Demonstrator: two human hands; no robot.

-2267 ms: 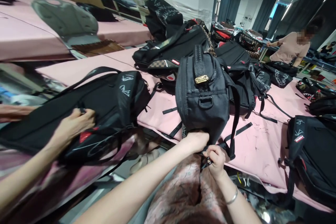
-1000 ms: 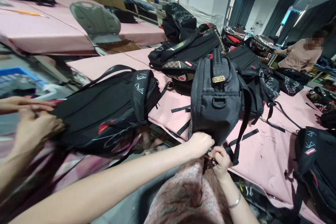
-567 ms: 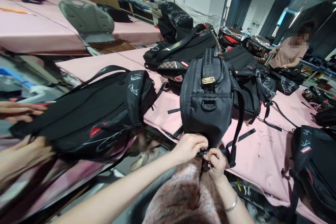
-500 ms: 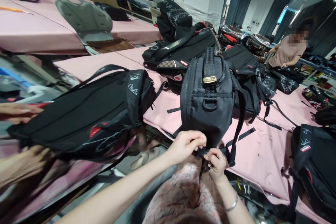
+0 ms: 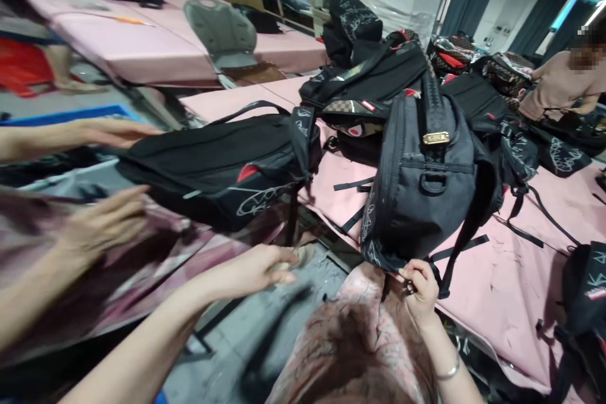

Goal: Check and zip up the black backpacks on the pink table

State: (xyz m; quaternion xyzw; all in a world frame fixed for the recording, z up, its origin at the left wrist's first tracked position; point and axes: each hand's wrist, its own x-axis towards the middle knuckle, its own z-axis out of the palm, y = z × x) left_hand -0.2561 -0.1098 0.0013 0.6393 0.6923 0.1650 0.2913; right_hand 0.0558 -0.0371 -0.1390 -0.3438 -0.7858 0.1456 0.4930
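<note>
A black backpack [image 5: 426, 208] with a gold metal plate and a top handle stands on the pink-covered table in front of me. My right hand [image 5: 420, 290] pinches its lower near edge; a small dark object shows among the fingers, too small to name. My left hand [image 5: 267, 268] hangs in the air left of that backpack, apart from it. Its fingers are half curled and slightly blurred, with thumb and fingertips apart. To the left lies another black backpack [image 5: 218, 158] with white line drawings, between a co-worker's two hands [image 5: 106, 221].
More backpacks [image 5: 379, 76] are heaped farther back on the pink table [image 5: 492, 303], and one [image 5: 584, 297] lies at the right edge. Loose straps lie around my backpack. A grey chair [image 5: 220, 28] stands behind. Another person [image 5: 563, 85] works at the far right.
My left hand has left the backpack's lower edge and moved left. The right hand stays there. My backpack has tilted slightly, and the co-worker's backpack has shifted. The view has turned left.
</note>
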